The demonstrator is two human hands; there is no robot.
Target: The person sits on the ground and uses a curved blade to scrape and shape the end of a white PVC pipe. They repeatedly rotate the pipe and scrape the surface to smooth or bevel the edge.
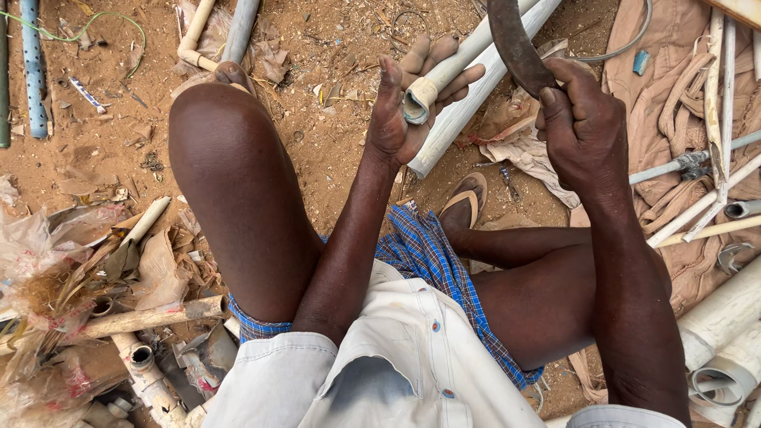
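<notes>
Pale shirt cloth [396, 364] with three small buttons fills the bottom edge, and a blue checked wrap [432, 261] shows above it between two bare knees. From there both forearms rise toward twelve o'clock.

The left hand [412, 103] is cupped, palm up, fingers curled under a thin white plastic pipe [444, 71]; the pipe's cut end is squashed and folded, showing a bluish inner wall, and rests against the palm. The right hand [579, 127], at about one o'clock, is clenched around a dark curved blade [515, 43], dull and pitted like old iron, which arcs up to the top edge just right of the pipe.

One thicker white pipe [468, 107] lies smooth on the ground just beyond the left hand. One sandal [466, 202] sits on a foot below it. At ten o'clock one blue perforated tube [33, 67] lies on reddish sandy dirt [317, 119]. At three o'clock, crumpled tan cloth [674, 95] bears several slim grey and white pipes. At eight o'clock lie torn paper, plastic wrap and short pipe offcuts [147, 364].
</notes>
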